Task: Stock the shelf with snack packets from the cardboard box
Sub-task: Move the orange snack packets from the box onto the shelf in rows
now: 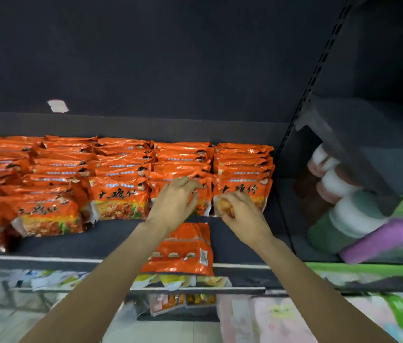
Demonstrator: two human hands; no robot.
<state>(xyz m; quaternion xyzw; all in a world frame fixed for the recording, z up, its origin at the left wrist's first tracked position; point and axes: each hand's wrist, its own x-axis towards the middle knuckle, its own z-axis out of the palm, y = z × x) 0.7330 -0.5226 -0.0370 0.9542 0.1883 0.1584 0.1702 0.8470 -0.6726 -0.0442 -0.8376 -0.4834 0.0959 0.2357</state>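
A person's left hand [174, 203] reaches over the dark shelf [111, 240], its curled fingers gripping the top edge of an upright orange foil snack packet [201, 198] in the fourth column from the left of the stocked rows. Just beside it, the right hand [241, 214] pinches the lower left corner of the front upright orange packet [243, 191] in the rightmost column, thumb and fingers closed on the crinkled foil. Both bare forearms stretch up from the bottom of the frame, well apart at the elbows and drawing near each other at the wrists.

Between the two arms, a single orange foil packet lying flat [185, 248] rests on the bare front strip of the shelf, its near edge overhanging the white-trimmed shelf lip. Behind the hands, rows of identical orange packets [121, 169] stand packed front to back, filling the shelf across to its left end, where the nearest ones lean forward. A small white label [58, 105] sticks to the dark back panel above them.

To the right, past a slotted black upright post [311, 80], a neighbouring bay holds stacked white-lidded containers [339, 194] and a purple cloth-like bundle [388, 241] above a green shelf edge [368, 268]. Below, blurred pale and yellow packets [170, 280] line the lower shelves. The cardboard box is out of view
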